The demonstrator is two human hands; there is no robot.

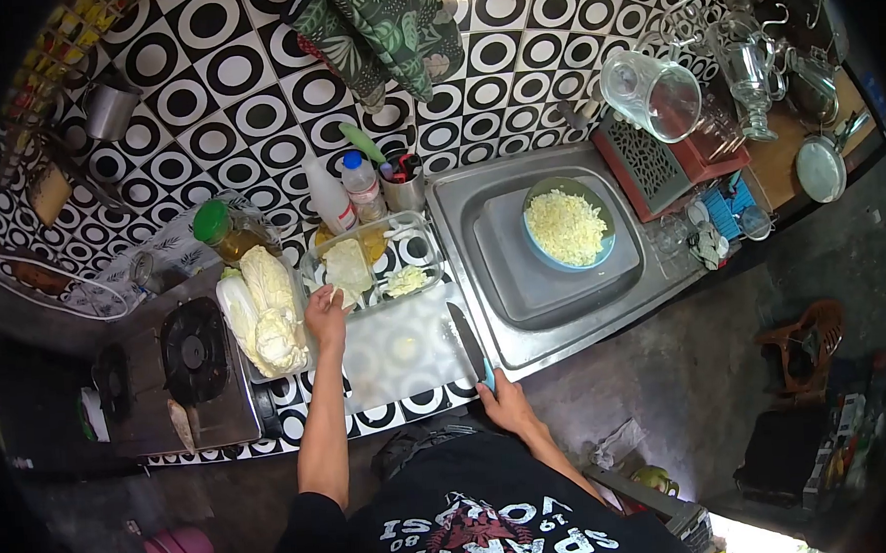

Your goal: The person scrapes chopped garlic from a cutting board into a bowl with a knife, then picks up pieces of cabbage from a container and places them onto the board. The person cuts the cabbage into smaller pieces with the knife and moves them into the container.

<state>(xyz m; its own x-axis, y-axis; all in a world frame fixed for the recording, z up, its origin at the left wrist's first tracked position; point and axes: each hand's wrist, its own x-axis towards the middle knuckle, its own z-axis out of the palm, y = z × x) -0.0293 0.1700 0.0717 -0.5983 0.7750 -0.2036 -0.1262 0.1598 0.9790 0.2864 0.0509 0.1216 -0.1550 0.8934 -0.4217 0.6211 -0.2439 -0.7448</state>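
Note:
My right hand [510, 405] grips a kitchen knife [465, 335] by its blue handle, the dark blade pointing away over the right edge of a translucent cutting board [397, 354]. My left hand [326, 317] is at the near left corner of a clear rectangular container [423, 239], its fingers closed by a pale piece; what they hold is not clear. Inside the container lie a large pale chunk [346, 266] and some chopped pale pieces [404, 281]. Whole pale cabbages [270, 321] rest left of my left hand. A blue-rimmed bowl [570, 266] of chopped cabbage [567, 226] stands in the sink.
The steel sink [547, 346] adjoins the board on the right. A gas stove [139, 393] is at left. Behind the container stand bottles [362, 186], a utensil cup [405, 192] and a green-lidded jar [213, 222]. A dish rack [647, 161] with glassware is at right.

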